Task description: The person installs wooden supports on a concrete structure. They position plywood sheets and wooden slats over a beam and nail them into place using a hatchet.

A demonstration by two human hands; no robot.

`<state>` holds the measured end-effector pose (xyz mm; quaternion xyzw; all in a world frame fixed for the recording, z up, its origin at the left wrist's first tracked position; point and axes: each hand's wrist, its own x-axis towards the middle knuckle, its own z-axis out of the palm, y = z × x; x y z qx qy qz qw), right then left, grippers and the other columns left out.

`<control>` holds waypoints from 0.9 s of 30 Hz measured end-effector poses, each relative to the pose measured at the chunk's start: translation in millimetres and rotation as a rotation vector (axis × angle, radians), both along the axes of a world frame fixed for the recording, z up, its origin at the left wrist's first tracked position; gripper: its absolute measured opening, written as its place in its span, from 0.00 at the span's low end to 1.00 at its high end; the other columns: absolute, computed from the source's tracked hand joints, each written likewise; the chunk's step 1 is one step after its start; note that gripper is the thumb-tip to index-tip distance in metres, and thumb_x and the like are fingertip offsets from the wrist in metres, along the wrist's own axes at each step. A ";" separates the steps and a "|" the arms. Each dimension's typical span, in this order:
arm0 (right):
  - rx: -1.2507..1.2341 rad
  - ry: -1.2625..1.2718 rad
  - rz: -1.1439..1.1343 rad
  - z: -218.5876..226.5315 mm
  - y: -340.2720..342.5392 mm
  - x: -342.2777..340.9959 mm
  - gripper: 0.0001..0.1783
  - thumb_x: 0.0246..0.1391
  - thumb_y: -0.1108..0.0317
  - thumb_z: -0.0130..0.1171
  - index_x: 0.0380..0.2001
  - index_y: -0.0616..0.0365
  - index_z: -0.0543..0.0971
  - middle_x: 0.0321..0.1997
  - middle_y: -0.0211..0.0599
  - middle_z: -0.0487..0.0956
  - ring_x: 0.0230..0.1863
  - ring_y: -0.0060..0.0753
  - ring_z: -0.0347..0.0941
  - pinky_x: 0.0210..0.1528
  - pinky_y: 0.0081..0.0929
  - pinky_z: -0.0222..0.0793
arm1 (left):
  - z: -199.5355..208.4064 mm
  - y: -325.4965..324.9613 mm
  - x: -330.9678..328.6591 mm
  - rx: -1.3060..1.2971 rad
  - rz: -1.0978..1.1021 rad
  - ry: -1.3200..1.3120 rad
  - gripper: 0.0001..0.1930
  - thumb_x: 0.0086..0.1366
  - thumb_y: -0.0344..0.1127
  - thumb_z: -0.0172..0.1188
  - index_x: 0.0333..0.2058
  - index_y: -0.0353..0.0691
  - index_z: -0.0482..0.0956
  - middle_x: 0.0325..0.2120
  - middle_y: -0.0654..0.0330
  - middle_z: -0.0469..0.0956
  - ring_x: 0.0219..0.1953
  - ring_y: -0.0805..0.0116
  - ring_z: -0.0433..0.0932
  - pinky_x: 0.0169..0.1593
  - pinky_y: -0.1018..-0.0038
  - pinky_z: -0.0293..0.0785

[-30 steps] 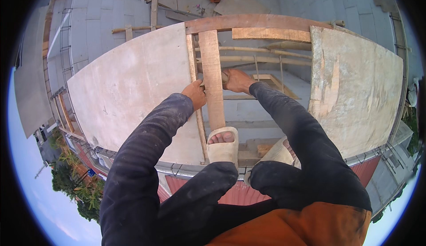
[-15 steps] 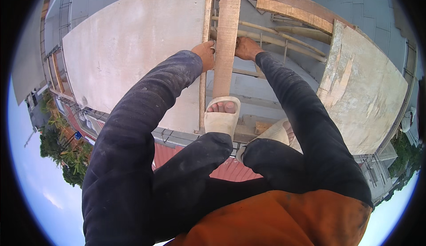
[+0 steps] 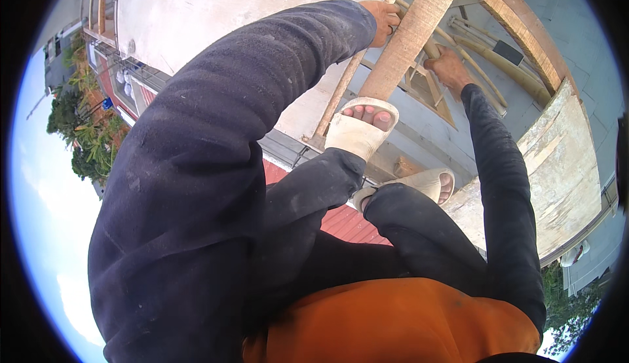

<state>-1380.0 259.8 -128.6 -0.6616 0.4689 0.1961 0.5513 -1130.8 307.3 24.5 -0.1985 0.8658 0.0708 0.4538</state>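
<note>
My left hand [image 3: 382, 22], with a ring on one finger, is curled in the gap between the pale panel [image 3: 236, 9] and a wooden plank [image 3: 416, 32]. Its fingers close around a bamboo pole, which runs beneath the plank. On the plank's other side my right hand [image 3: 451, 69] is wrapped around the same bamboo pole [image 3: 432, 50]. The plank slants up from my sandalled left foot [image 3: 367, 117]. The undersides of both grips are hidden.
Beyond my right hand lie more bamboo poles [image 3: 511, 68] in the framed opening. A wooden beam [image 3: 524, 32] and a worn panel [image 3: 557, 166] border it. My right sandal [image 3: 429, 181] rests near a red corrugated surface [image 3: 350, 222]. Below left are trees [image 3: 82, 133], far down.
My view has turned, and the scene has shifted and tilted. My right hand now sits farther from the plank, and the poles beyond it have moved. My left hand stays by the panel edge.
</note>
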 end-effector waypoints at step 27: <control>-0.355 0.054 0.272 257.2 -17.7 -53.7 0.31 0.61 0.44 0.64 0.49 0.61 0.71 0.37 0.60 0.82 0.39 0.61 0.82 0.43 0.47 0.76 | 18.8 274.9 59.0 -0.363 1.446 0.534 0.60 0.58 0.63 0.68 0.78 0.49 0.42 0.79 0.46 0.38 0.80 0.44 0.32 0.77 0.41 0.30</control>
